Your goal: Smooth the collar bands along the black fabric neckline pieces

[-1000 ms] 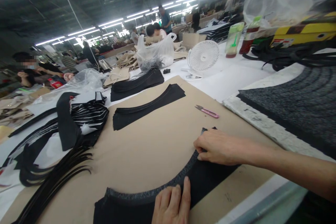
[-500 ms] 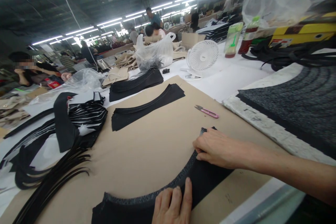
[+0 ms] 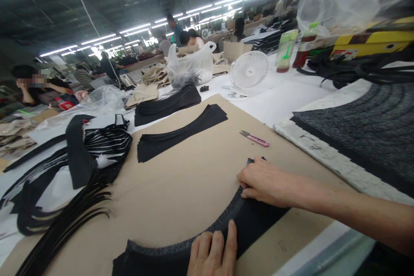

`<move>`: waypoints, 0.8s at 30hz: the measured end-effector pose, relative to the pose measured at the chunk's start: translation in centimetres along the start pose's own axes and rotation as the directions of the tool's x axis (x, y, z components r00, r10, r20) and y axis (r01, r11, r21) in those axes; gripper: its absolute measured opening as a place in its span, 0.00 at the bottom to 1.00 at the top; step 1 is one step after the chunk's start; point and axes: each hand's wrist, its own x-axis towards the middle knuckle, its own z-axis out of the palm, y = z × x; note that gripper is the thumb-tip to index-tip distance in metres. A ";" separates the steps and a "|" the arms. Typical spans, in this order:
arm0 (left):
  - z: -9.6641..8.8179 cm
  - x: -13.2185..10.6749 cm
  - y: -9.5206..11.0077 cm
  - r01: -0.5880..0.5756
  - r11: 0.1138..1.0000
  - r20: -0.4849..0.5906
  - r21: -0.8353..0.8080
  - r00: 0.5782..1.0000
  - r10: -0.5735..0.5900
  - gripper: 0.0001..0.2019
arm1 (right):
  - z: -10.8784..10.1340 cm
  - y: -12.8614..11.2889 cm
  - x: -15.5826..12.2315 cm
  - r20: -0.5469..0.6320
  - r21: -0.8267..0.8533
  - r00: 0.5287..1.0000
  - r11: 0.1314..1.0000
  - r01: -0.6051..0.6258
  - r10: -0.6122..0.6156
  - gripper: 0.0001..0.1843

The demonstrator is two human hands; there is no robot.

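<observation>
A curved black fabric piece (image 3: 252,220) with a grey textured inner edge lies on a brown cardboard sheet (image 3: 181,185) in front of me. My right hand (image 3: 267,181) rests on its far end, fingers curled and pressed together along the inner edge. My left hand (image 3: 213,252) lies flat at the bottom of the view, fingers stretched out and pressing the near part of the same piece. Only the fingers of the left hand show.
Pink thread snips (image 3: 255,139) lie on the cardboard beyond my right hand. A stack of curved black pieces (image 3: 181,131) sits farther back, black strips (image 3: 64,220) at the left. A white fan (image 3: 249,70), bottles (image 3: 284,49), plastic bags and grey mat (image 3: 365,125) stand around. Other people work behind.
My left hand's fingers have slid slightly forward along the fabric. The right hand stays in place. A person in the background has walked to the left.
</observation>
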 end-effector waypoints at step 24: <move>2.4 4.9 4.9 0.261 0.909 0.081 -0.324 0.965 -0.248 0.27 | 2.2 4.5 0.2 -0.239 0.355 0.969 0.934 0.035 0.055 0.06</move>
